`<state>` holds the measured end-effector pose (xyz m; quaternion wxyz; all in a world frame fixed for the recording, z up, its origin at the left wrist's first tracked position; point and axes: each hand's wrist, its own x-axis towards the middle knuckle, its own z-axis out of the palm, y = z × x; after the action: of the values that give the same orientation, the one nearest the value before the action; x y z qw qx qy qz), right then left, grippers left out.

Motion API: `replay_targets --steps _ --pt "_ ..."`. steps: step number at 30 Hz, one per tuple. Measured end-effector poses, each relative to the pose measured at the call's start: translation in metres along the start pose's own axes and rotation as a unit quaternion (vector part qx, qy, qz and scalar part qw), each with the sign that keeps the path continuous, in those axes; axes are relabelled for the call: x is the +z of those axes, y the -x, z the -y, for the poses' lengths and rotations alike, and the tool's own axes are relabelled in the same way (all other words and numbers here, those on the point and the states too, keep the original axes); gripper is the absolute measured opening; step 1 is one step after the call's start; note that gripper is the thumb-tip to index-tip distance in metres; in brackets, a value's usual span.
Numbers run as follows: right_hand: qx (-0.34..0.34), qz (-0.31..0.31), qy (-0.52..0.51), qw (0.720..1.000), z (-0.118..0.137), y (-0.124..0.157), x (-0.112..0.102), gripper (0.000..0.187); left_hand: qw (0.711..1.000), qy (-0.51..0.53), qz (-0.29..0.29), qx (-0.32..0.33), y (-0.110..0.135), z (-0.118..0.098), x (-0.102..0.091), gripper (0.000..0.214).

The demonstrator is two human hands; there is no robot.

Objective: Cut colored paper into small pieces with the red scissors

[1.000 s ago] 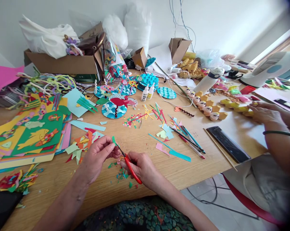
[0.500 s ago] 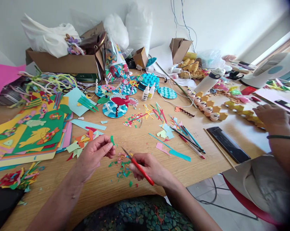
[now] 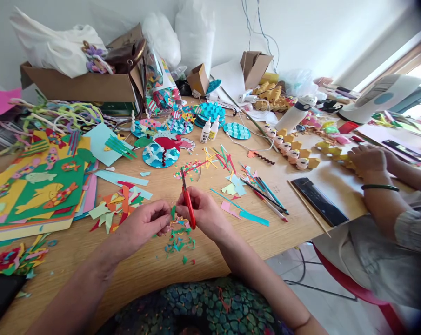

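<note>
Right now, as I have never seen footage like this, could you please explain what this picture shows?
There is no machine here: a person wears a camera on the head, so the view looks forward and down at that person's own two bare hands. The left hand pinches a small green paper piece, and the right hand holds red-handled scissors, blades pointing away. Below them, cut scraps litter the wooden table. To the left lies a stack of coloured sheets with paper fish; farther back stand two glue bottles and a cardboard box. At the right, another person's hand rests by a row of yellow paper shapes, near a black ruler.
</note>
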<state>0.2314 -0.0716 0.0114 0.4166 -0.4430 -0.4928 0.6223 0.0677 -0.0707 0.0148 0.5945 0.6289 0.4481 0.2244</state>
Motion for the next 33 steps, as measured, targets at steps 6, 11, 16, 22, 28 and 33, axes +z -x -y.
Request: replay_targets --steps 6,11,16,22,28,33 --pt "-0.013 -0.039 -0.003 0.999 -0.001 0.002 0.002 0.024 0.998 0.056 -0.042 0.007 0.001 -0.004 0.004 0.017" --pt "-0.019 -0.015 0.000 1.000 -0.003 0.000 0.002 0.025 0.997 0.063 -0.039 0.005 0.001 -0.005 0.003 0.017" --pt "-0.035 -0.067 -0.069 0.995 -0.004 -0.001 0.005 0.025 0.993 0.076 -0.085 0.012 0.004 -0.006 0.008 0.017" --pt "-0.045 -0.102 -0.092 0.989 -0.009 0.001 0.012 0.026 0.987 0.100 -0.121 0.033 0.003 0.000 0.019 0.013" --pt "-0.039 -0.100 -0.072 0.992 -0.014 0.001 0.016 0.027 0.981 0.108 -0.156 0.029 0.001 0.003 0.019 0.011" --pt "-0.045 -0.091 0.000 0.995 -0.012 0.002 0.009 0.026 0.976 0.103 -0.189 0.022 0.003 0.004 0.016 0.010"
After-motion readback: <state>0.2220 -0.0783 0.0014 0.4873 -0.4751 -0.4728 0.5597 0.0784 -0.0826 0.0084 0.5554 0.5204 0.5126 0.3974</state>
